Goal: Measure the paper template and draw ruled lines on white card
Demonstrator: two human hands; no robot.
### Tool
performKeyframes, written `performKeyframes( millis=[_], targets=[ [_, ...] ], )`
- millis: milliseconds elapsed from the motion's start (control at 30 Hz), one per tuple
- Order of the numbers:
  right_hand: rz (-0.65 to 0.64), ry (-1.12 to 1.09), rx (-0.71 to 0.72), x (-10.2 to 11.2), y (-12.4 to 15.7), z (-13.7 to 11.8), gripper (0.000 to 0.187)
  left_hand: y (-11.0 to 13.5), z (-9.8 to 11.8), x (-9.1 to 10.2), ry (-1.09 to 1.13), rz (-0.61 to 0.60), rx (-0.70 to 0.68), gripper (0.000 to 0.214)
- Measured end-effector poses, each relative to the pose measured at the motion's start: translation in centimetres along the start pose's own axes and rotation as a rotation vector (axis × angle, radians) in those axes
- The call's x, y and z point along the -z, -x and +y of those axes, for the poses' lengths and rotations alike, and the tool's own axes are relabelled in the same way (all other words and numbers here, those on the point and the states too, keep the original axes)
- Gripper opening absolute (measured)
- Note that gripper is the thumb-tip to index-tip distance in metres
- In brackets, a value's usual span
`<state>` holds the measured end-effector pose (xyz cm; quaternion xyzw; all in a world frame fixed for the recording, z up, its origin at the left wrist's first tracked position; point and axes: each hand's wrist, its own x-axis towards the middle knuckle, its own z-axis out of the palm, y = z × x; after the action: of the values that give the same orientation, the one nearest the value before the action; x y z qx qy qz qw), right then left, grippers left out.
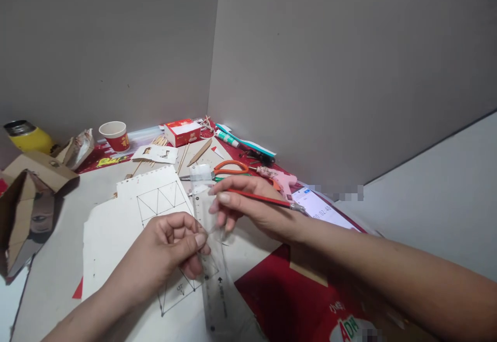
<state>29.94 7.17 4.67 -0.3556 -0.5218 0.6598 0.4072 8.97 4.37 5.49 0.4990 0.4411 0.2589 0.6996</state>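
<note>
My left hand [171, 248] pinches the edge of a clear plastic ruler [212, 274] that lies across a sheet of paper [155, 197] with a drawn pattern of triangles. My right hand [248, 204] rests its fingertips on the same ruler further up and holds a red pencil [260, 198] between thumb and fingers, its tip pointing left. Both hands are closed.
Orange-handled scissors [229, 168], a pink glue gun [281, 180], a phone [322, 210], a red and white box [182, 132], a paper cup [114, 136], a yellow flask [27, 136], wooden sticks [182, 158] and cardboard pieces [27, 212] crowd the table. Grey walls close the corner behind.
</note>
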Motion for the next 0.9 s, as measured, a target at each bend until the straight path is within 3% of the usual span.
performKeyframes(
  millis=[233,900],
  targets=[
    [-0.054,0.006,-0.055,-0.4,0.1,0.7,0.028,0.0,0.3,-0.1,0.036,-0.033,0.031,0.039],
    [-0.117,0.14,-0.018,-1.0,-0.2,-0.7,0.026,0.1,-0.2,-0.6,0.045,-0.051,0.042,0.046]
  ],
)
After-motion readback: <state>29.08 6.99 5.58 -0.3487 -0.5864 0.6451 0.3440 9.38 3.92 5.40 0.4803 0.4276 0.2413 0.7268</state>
